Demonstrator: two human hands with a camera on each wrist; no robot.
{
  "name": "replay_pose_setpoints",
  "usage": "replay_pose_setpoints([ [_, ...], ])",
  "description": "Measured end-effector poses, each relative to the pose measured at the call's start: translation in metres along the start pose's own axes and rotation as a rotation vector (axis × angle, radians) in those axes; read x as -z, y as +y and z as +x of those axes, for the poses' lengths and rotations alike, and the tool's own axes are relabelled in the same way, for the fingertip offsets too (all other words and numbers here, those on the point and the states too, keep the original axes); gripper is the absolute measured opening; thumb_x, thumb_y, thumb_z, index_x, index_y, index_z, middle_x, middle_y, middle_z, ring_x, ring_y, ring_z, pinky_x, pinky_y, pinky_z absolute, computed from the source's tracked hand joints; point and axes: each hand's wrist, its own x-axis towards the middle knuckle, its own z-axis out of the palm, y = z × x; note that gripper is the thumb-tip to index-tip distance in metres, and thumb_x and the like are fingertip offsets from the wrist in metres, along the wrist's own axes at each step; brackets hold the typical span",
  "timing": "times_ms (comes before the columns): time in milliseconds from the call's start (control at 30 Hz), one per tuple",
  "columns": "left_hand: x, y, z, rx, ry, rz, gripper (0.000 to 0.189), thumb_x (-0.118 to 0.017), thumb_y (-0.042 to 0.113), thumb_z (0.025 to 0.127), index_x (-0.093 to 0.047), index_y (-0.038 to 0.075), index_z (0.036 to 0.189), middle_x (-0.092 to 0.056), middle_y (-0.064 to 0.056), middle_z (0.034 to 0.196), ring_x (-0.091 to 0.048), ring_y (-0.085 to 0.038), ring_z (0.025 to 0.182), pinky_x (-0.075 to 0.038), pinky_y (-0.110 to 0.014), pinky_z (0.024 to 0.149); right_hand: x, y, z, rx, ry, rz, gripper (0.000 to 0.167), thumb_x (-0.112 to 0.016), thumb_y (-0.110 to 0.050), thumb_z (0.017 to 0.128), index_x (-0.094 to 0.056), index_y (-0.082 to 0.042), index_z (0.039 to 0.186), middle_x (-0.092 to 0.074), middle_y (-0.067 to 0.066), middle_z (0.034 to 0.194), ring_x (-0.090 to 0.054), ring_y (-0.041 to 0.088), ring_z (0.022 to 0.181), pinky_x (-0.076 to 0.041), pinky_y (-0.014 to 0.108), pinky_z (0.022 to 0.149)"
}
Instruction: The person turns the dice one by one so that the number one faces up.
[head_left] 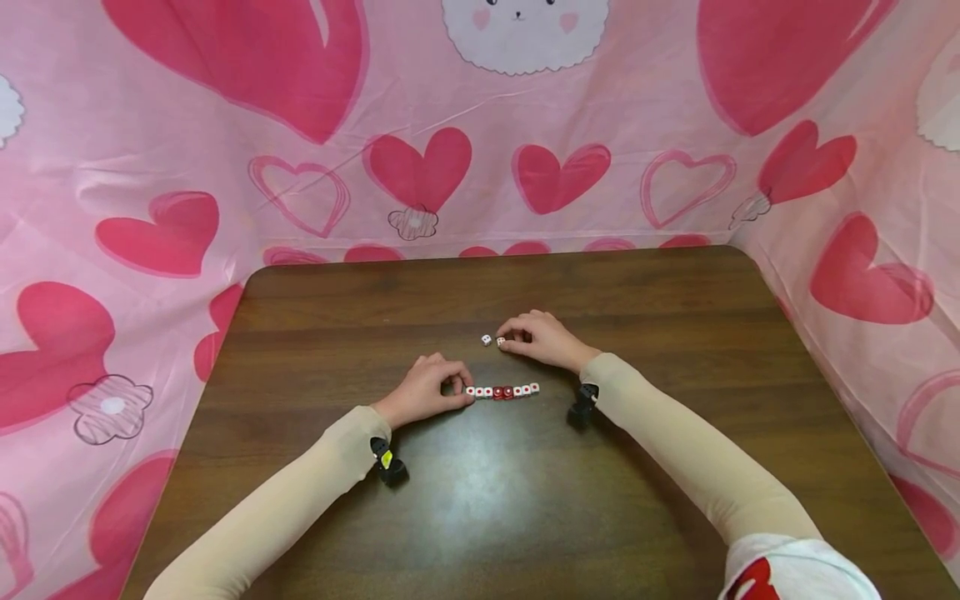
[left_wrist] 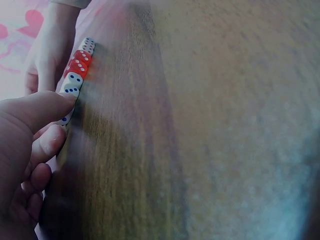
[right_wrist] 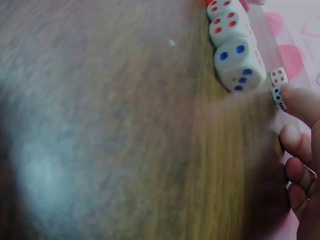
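Note:
A row of small dice (head_left: 517,391) runs across the middle of the table, white at both ends with two red dice (head_left: 498,392) side by side between them. My left hand (head_left: 427,388) pinches the white die (head_left: 470,391) at the row's left end between thumb and forefinger. Beyond the row, my right hand (head_left: 550,340) grips a white die (right_wrist: 278,98) by thumb and fingertips, partly covering it. Just left of that stands another white die (head_left: 486,340). At the row's right end, a white die (right_wrist: 240,65) looms large in the right wrist view.
All of this lies on a brown wooden table (head_left: 345,308) with rounded far corners. Pink cloth (head_left: 300,117) printed with hearts hangs behind it and along both sides. Black wrist cameras (head_left: 392,468) sit under both sleeved wrists, close to the tabletop.

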Motion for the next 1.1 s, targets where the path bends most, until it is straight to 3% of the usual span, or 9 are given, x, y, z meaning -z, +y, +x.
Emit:
replay_pose_setpoints([
  [200,-0.0011,0.0001,-0.0007,-0.01,0.011,-0.003,0.014,-0.081,0.028,0.092,-0.07,0.024,0.098,-0.059,0.022,0.073,-0.043,-0.009,0.078,-0.031,-0.037,0.084,-0.0002,0.0011,-0.0009,-0.011,-0.005,0.04,0.018,-0.078,-0.025,0.095,-0.073,-0.017,0.11,-0.058,-0.009,0.08,-0.048,0.016,0.081,-0.032,0.04,0.085],
  [467,-0.0019,-0.0014,-0.0007,-0.016,0.02,-0.006,0.013,-0.081,0.028,0.092,-0.069,0.024,0.097,-0.058,0.022,0.073,-0.042,-0.009,0.078,-0.031,-0.037,0.085,-0.0024,0.0011,-0.0007,-0.021,0.024,0.056,0.014,-0.073,-0.028,0.1,-0.075,-0.019,0.11,-0.062,-0.011,0.083,-0.049,0.015,0.081,-0.034,0.038,0.082],
  [1100,-0.0016,-0.0003,-0.0011,-0.014,0.035,-0.004,0.013,-0.081,0.029,0.092,-0.069,0.024,0.097,-0.057,0.022,0.074,-0.041,-0.008,0.077,-0.031,-0.037,0.085,-0.0048,0.0038,-0.001,-0.023,0.027,0.046,0.015,-0.077,-0.026,0.096,-0.073,-0.018,0.108,-0.057,-0.008,0.08,-0.046,0.017,0.08,-0.031,0.039,0.082],
])
